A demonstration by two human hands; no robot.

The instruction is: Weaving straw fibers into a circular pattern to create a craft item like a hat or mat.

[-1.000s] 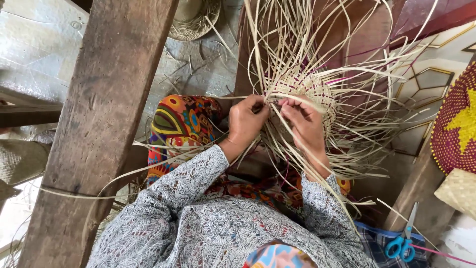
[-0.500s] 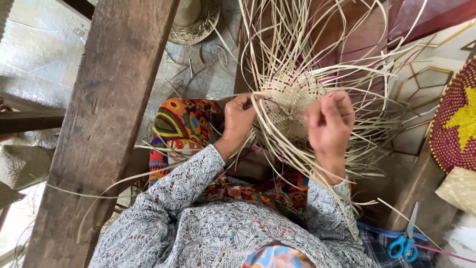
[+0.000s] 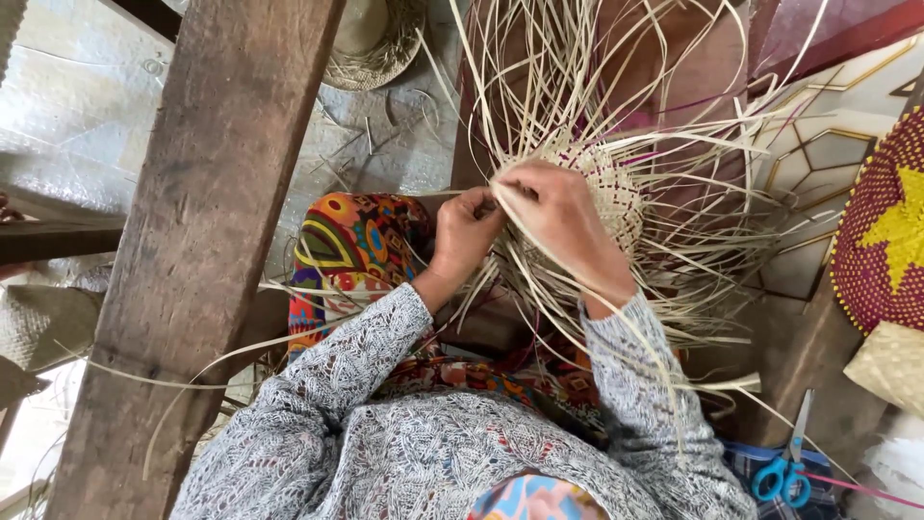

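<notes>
A person is looking down at their own two hands, which are working at a half-woven basket (image 3: 602, 188) of pale straw resting over the lap. The left hand (image 3: 467, 231) is reaching forward with its fingers curled in, pinching thin straw strips (image 3: 539, 87) at the basket's near edge. The right hand (image 3: 563, 217) is lying palm-down across the woven part, wrist bent, fingertips meeting the left hand's and closing on the same strands. Loose strips are fanning out in every direction. A thick wooden beam (image 3: 207, 241) is crossing the left side. Blue-handled scissors (image 3: 784, 472) are lying at lower right, near a red and yellow woven mat (image 3: 881, 231).
</notes>
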